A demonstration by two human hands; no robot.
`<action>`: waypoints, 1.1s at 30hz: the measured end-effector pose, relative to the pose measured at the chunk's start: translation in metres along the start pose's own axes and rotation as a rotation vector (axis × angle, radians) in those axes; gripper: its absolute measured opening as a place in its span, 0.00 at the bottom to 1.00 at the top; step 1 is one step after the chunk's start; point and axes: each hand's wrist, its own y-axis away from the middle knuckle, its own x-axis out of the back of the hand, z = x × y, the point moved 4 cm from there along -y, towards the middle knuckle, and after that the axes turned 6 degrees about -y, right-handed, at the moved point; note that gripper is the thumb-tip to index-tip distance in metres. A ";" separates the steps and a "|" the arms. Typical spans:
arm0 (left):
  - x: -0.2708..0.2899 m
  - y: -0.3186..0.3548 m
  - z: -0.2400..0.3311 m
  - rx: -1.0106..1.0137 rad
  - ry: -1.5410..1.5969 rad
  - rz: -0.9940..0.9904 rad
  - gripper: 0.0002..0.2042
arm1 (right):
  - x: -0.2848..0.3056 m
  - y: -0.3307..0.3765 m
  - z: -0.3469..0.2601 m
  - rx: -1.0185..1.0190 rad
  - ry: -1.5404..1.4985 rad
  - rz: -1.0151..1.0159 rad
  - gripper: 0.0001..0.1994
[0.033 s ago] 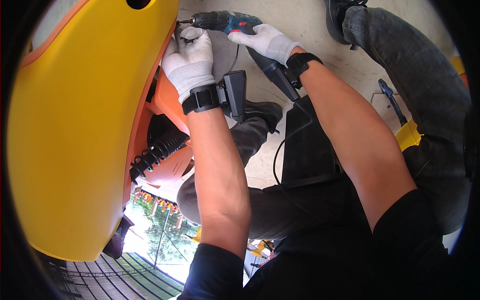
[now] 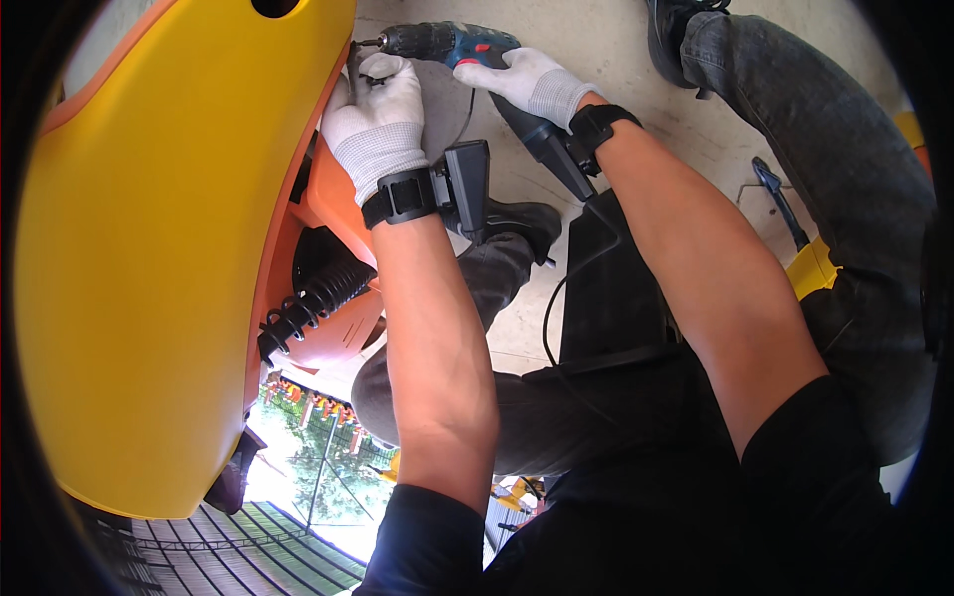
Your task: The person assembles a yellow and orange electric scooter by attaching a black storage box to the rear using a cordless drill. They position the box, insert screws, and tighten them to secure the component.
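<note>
My right hand, in a white knit glove, is wrapped round the handle of a blue and black power drill. The drill lies level, its chuck and bit pointing left at the edge of a large yellow panel. Just below the chuck, my gloved left hand is closed beside that edge, fingers curled. Small dark pieces, perhaps screws, show between its fingers; their exact kind is too small to make out. Whether the bit touches a fastener cannot be seen clearly.
Orange bodywork and a black coil-spring shock absorber sit beside the panel. A black cable hangs by my right forearm. On the pale floor lies a dark-handled tool. My bent legs flank the work.
</note>
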 end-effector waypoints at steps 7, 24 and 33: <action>0.023 0.074 0.019 0.320 -0.387 -0.185 0.15 | -0.004 -0.002 0.004 -0.038 -0.013 -0.043 0.53; 0.009 0.144 0.076 0.110 -0.600 -0.225 0.17 | -0.015 -0.008 0.013 -0.063 -0.038 -0.022 0.40; 0.011 0.141 0.079 0.130 -0.584 -0.267 0.19 | -0.013 -0.005 0.009 -0.048 -0.083 0.006 0.36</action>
